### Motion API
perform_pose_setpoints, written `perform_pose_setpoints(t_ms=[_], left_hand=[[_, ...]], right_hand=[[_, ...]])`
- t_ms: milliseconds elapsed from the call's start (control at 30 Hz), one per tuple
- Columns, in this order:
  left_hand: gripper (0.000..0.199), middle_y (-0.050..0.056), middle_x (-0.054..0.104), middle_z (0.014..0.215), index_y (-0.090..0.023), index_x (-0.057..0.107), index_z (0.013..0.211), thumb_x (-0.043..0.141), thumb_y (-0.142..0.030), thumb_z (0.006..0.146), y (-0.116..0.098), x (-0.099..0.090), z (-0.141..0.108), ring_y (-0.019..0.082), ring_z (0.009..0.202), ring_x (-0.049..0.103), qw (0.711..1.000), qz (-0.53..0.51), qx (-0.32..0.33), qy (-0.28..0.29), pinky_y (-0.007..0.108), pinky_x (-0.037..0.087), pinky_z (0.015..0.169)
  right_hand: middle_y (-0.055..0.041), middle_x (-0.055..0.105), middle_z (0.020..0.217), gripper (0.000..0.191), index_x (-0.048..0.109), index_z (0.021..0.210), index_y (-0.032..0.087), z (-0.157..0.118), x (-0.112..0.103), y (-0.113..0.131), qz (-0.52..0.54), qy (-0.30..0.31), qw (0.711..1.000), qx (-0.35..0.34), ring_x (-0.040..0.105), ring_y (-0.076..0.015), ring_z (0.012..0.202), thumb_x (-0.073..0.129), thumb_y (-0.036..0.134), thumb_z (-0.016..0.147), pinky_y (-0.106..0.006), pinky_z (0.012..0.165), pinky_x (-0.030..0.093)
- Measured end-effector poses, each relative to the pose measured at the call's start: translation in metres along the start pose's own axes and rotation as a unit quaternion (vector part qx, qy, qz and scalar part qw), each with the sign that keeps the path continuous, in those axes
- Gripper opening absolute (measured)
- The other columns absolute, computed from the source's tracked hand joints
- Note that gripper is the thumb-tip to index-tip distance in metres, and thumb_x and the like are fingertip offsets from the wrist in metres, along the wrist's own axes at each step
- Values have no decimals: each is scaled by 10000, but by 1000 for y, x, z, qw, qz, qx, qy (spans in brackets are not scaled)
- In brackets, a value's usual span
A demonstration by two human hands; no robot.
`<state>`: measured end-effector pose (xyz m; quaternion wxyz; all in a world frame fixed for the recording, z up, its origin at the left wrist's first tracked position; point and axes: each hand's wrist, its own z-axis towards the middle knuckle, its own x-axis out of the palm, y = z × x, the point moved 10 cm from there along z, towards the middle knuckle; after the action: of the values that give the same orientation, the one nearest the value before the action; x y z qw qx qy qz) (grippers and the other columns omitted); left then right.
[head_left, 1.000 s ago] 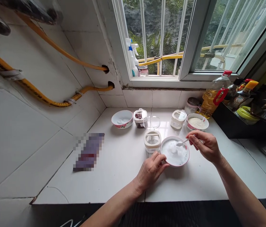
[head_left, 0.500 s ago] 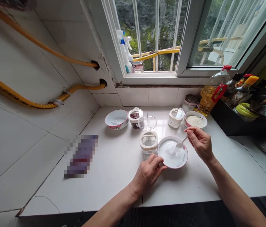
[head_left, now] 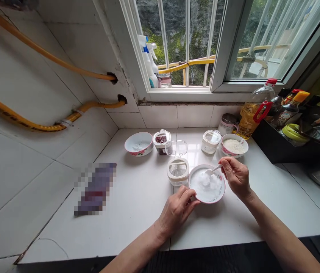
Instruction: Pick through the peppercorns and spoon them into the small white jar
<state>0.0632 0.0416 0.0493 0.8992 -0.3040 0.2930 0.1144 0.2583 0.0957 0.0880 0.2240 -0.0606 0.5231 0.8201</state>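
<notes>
My left hand (head_left: 179, 209) grips the near-left rim of a bowl (head_left: 224, 189) that holds a white granular heap (head_left: 206, 182). Between the fingers of my right hand (head_left: 236, 177) is the handle of a small white spoon (head_left: 210, 171); its tip rests at the white grains, above the bowl's far side. Just left of the bowl stands a clear jar (head_left: 178, 172) with a cream rim, its see-through lid (head_left: 177, 148) flipped up. The bottom of the bowl is hidden under the grains.
Behind are a bowl (head_left: 138, 141), a jar of dark red bits (head_left: 162, 141), a closed jar (head_left: 211, 141) and a bowl of pale grains (head_left: 234, 145). An oil bottle (head_left: 252, 113) and a black box (head_left: 272, 142) of bottles stand right. A pixelated packet (head_left: 96, 189) lies left.
My right hand has moved a little left and down, carrying the spoon further over the white grains. My left hand keeps its hold on the bowl's rim.
</notes>
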Motion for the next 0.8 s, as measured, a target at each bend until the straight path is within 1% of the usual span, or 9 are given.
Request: perform_pose_setpoints(t_ms=[100, 200, 300, 400, 600, 800], left_hand=[[125, 9, 556, 833, -196, 517, 1046, 448, -300, 1046, -1, 0, 1, 108, 628, 565, 1000, -2, 1, -1, 209, 497, 577], [125, 8, 549, 828, -197, 512, 1045, 440, -299, 1049, -2, -1, 1, 109, 628, 564, 1000, -1, 2, 0, 206, 493, 575], [120, 7, 548, 832, -198, 509, 1047, 444, -298, 1047, -1, -1, 1, 110, 629, 565, 1000, -1, 3, -1, 206, 492, 579], [115, 7, 547, 833, -199, 506, 1046, 445, -296, 1046, -1, -1, 1, 112, 631, 566, 1000, -1, 4, 0, 210, 489, 583], [116, 5, 542, 824, -194, 504, 1029, 454, -298, 1044, -1, 0, 1, 113, 633, 554, 1000, 3, 7, -2, 211, 478, 586], [128, 5, 539, 814, -190, 524, 1021, 461, -300, 1041, 1, 0, 0, 111, 630, 550, 1000, -2, 7, -9, 207, 475, 578]], right_hand=[[2, 505, 589, 403, 625, 782, 217, 1, 5, -3, 11, 11, 1000, 23, 452, -138, 513, 526, 578, 934, -271, 457, 349], [27, 457, 536, 412, 615, 755, 211, 4, 2, -9, 59, -9, 996, 72, 393, -112, 458, 574, 595, 899, -255, 418, 311], [49, 427, 493, 425, 607, 743, 205, 9, -2, -20, 118, -26, 984, 131, 337, -84, 401, 634, 618, 840, -239, 371, 265], [60, 429, 485, 429, 618, 754, 196, 12, -2, -31, 166, -22, 971, 170, 312, -66, 372, 686, 618, 786, -232, 343, 236], [62, 462, 478, 433, 657, 786, 176, 11, 7, -44, 229, 4, 947, 224, 317, -48, 352, 770, 587, 709, -220, 327, 224], [56, 510, 448, 468, 684, 716, 159, 13, 10, -47, 267, 5, 931, 249, 343, -39, 319, 857, 575, 587, -206, 313, 238]])
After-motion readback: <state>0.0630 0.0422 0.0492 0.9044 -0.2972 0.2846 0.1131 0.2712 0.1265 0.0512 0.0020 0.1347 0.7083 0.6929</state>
